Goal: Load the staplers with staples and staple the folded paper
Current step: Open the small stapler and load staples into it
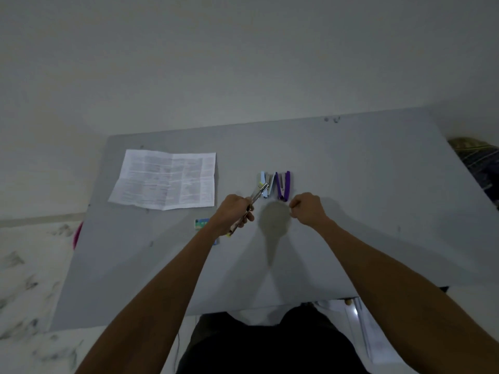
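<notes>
My left hand [234,211] grips a stapler with yellow trim [258,193], swung open, its metal magazine pointing up and right. My right hand [306,207] hovers just right of it with fingers pinched together; whether it holds staples is too small to tell. Behind the hands a light blue stapler [263,184] and a purple stapler [283,186] lie open side by side on the grey table [351,198]. A creased printed paper [166,179] lies flat at the left. A small green and blue staple box [202,223] shows beside my left wrist, partly hidden.
The table's near edge runs just above my lap. A pink object [77,234] pokes out at the table's left edge. Patterned fabric [478,160] lies past the right edge. A marbled floor [32,265] spreads to the left.
</notes>
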Available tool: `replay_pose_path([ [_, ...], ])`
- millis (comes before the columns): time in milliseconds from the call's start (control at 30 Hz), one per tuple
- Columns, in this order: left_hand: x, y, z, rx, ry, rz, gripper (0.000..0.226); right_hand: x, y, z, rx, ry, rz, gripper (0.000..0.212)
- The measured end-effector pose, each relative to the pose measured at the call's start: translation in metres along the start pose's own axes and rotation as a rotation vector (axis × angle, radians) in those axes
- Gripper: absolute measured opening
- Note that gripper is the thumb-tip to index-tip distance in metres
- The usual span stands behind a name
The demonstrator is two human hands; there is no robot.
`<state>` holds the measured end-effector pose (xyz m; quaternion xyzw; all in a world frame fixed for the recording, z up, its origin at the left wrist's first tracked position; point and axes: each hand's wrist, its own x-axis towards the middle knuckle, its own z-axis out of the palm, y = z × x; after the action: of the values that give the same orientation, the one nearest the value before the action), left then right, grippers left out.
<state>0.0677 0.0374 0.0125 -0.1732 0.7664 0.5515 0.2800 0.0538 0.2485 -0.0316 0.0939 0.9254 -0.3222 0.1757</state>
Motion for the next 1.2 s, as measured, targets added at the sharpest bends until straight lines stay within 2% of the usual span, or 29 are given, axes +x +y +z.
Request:
replay_pose_path([
  [200,0.002,-0.017,0.007,-0.096,-0.012,-0.109,0.034,0.005,0.017,0.026,-0.092,0.181,-0.093,0.014],
  [333,0.000,-0.024,0.008,-0.033,-0.043,-0.031,0.018,0.004,0.025,0.034,-0.211,0.160,-0.169,0.016],
  [433,0.004,-0.033,0.009,0.010,-0.063,0.015,0.020,0.004,0.030,0.040,-0.298,0.137,-0.176,0.013],
  [633,0.014,-0.046,0.013,0.114,-0.041,0.115,0.020,0.006,0.035,0.045,-0.281,0.170,-0.184,0.010],
  [700,0.015,-0.047,0.014,0.186,-0.018,0.146,0.019,0.003,0.028,0.043,-0.178,0.260,-0.217,0.015],
  [767,0.016,-0.047,0.015,0.285,-0.002,0.191,0.017,0.001,0.012,0.040,0.045,0.287,-0.243,0.024],
  [900,0.017,-0.050,0.016,0.423,-0.006,0.256,0.010,0.006,-0.017,0.033,0.571,0.025,-0.039,0.016],
  [1000,0.017,-0.055,0.020,0.459,0.030,0.288,0.011,0.009,-0.022,0.038,0.607,0.002,-0.001,0.009],
  [1133,0.018,-0.069,0.026,0.455,0.133,0.335,0.026,0.013,-0.023,0.053,0.638,0.008,0.062,0.007],
  [1200,0.021,-0.079,0.030,0.439,0.188,0.316,0.020,0.014,-0.023,0.058,0.594,0.020,0.083,0.008],
])
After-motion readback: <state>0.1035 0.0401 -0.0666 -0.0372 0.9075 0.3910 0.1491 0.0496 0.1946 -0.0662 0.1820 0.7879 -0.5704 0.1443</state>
